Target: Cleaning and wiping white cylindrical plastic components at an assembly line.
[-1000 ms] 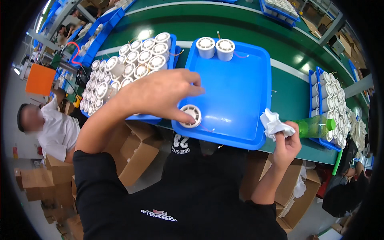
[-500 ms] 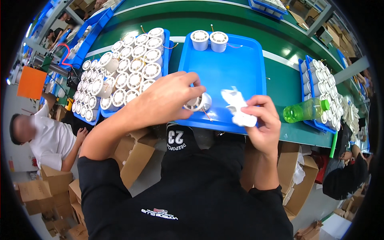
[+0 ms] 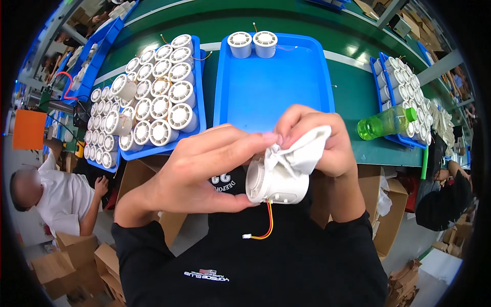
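My left hand (image 3: 209,171) grips a white cylindrical fan unit (image 3: 286,187), its thumb under the slotted end and its fingers over the top. The unit lies on its side in the air, close to my chest. Yellow and red wires (image 3: 270,220) hang from its lower side and end in a small white plug. My right hand (image 3: 327,140) pinches a white cloth (image 3: 306,153) and presses it against the top of the unit. Beyond my hands lies a blue tray (image 3: 273,92) with two similar units (image 3: 252,44) standing at its far left corner.
Blue trays packed with white units (image 3: 161,100) stand at the left. On the right a green bottle (image 3: 383,124) lies tilted against another loaded tray (image 3: 404,97). Cardboard boxes (image 3: 391,220) sit below the table edge. A person in a white shirt (image 3: 66,197) sits at the far left.
The fan unit has come up off the tray's near edge toward my chest in my left hand. My right hand has brought the cloth leftward onto it.
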The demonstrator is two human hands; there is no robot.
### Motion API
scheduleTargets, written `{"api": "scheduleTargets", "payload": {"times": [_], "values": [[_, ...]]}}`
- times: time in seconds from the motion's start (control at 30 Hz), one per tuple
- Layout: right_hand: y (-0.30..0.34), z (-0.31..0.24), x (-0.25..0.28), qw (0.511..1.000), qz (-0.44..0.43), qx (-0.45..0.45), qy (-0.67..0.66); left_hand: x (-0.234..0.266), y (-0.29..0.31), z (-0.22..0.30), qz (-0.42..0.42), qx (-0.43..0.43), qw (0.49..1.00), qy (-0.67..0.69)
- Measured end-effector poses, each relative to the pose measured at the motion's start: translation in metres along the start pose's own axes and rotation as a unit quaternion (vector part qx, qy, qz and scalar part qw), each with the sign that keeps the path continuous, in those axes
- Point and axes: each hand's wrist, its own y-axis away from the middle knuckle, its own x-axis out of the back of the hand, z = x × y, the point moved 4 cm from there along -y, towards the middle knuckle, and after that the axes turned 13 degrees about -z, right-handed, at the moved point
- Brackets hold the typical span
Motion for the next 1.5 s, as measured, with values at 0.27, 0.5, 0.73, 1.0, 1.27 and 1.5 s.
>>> {"api": "scheduleTargets", "payload": {"times": [0.27, 0.5, 0.73, 1.0, 1.27, 1.5], "values": [[0.036, 0.048, -0.033, 0.882, 0.201, 0.073, -0.42, -0.024, 0.006, -0.042, 0.203, 0.025, 0.978, 0.044], [0.002, 0.0, -0.051, 0.908, 0.253, 0.171, 0.287, -0.055, 0.033, -0.092, 0.418, 0.126, 0.868, 0.235], [-0.01, -0.006, -0.018, 0.845, 0.281, 0.186, 0.415, -0.06, 0.01, -0.102, 0.436, 0.085, 0.852, 0.276], [-0.018, -0.001, -0.001, 0.867, 0.276, 0.162, 0.382, -0.058, 0.003, -0.097, 0.453, 0.134, 0.874, 0.116], [-0.009, 0.011, -0.015, 0.846, 0.305, 0.174, 0.401, -0.056, 0.01, -0.118, 0.452, 0.143, 0.881, 0.001], [-0.012, 0.033, -0.019, 0.914, 0.256, 0.15, 0.276, -0.052, 0.027, -0.102, 0.473, 0.189, 0.857, -0.074]]}}
